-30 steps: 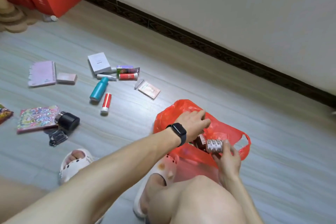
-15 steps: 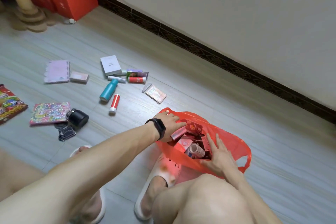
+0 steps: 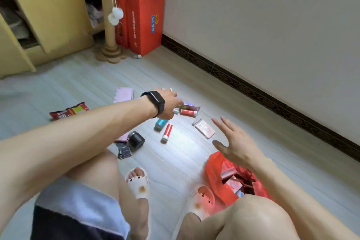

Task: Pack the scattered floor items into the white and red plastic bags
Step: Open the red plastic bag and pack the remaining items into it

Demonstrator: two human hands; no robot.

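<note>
Pale floor (image 3: 175, 163) bears red tube (image 3: 167, 132), cap nearward; right hand (image 3: 233, 144) fingers (image 3: 222, 125) apart; left hand (image 3: 168, 103) fingers unclear.

I've got the red plastic bag (image 3: 216, 177) in the lower right, mouth open, small red and pink boxes packed inside. Centre of frame, still loose: a red-and-white tube (image 3: 167, 133) lying at an angle, a teal bottle (image 3: 161, 123) just above it, half hidden, and a second red tube (image 3: 188, 112) lying crosswise beside a purple packet (image 3: 190, 105). A flat pink packet (image 3: 205, 131) sits right of them. Black jar (image 3: 136, 141) left of centre, pink notebook (image 3: 124, 94) above it, red snack packet (image 3: 70, 112) at far left.
</note>
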